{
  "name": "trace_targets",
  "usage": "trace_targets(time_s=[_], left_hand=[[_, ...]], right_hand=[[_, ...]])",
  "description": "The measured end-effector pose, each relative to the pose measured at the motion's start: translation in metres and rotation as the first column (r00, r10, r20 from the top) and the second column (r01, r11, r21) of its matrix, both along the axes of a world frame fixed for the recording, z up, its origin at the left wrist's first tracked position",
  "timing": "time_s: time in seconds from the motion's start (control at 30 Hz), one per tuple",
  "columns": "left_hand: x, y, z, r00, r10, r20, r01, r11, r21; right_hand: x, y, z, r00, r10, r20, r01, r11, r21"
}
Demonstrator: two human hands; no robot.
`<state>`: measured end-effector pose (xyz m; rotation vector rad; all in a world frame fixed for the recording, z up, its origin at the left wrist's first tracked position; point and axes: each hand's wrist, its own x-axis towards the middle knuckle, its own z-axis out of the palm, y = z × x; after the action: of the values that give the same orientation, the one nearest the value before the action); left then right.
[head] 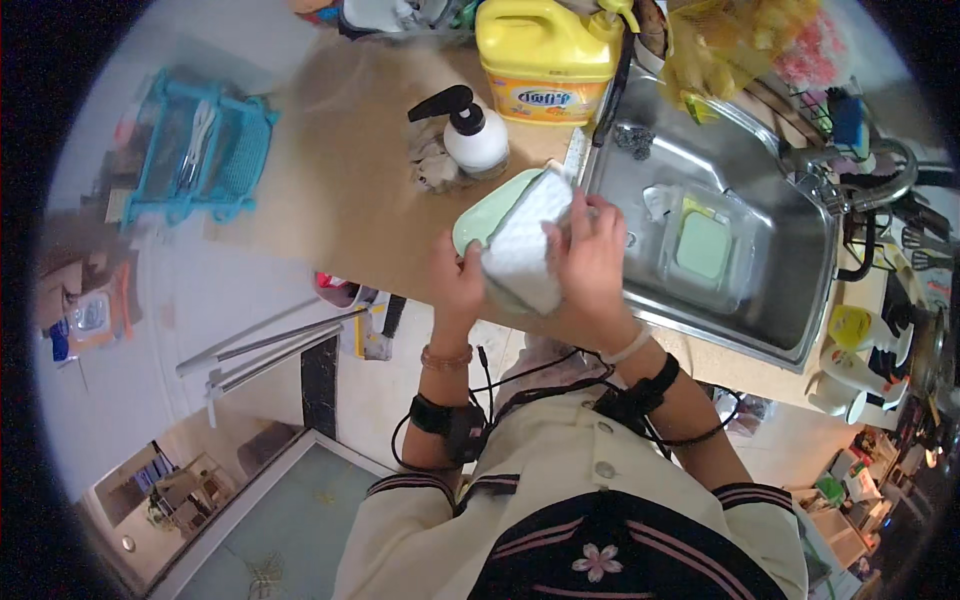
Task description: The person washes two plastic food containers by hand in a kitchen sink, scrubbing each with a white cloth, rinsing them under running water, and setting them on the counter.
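A light green plastic dish or lid [486, 208] with rounded corners is tilted above the front of the counter. My left hand [459, 281] grips its left end, thumb on top. Across the dish lies a white quilted cloth or paper towel [525, 234], which hides much of it. My right hand [592, 259] holds the towel's right side with fingers bent over it. Just beyond the hands stands a white pump bottle with a black head [476, 141], beside a crumpled greyish rag [435, 166].
Right of my hands, a steel sink [780, 315] holds a clear plastic tub [739, 259] with a light green piece [703, 244] inside. Its faucet [870, 191] arches from the far right. A yellow detergent jug [547, 64] stands behind; a blue rack [199, 154] hangs at left.
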<state>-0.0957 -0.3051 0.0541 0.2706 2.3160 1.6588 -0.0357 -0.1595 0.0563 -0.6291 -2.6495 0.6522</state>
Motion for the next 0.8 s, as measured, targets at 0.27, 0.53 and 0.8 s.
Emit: trace_targets(time_s=[0.27, 0.53, 0.8], left_hand=[[-0.003, 0.073, 0.030, 0.959, -0.277, -0.065, 0.280, 0.959, 0.033], [0.017, 0.154, 0.027, 0.909, -0.358, -0.212, 0.375, 0.926, 0.044], [0.065, 0.220, -0.004, 0.992, -0.128, 0.018, 0.112, 0.923, 0.369]], right_hand=[[0.015, 0.066, 0.043, 0.968, -0.230, 0.101, 0.251, 0.866, -0.433], [0.073, 0.127, 0.011, 0.876, -0.472, -0.101, 0.143, 0.453, -0.880], [0.129, 0.138, 0.000, 0.613, -0.790, 0.002, 0.056, 0.041, -0.998]])
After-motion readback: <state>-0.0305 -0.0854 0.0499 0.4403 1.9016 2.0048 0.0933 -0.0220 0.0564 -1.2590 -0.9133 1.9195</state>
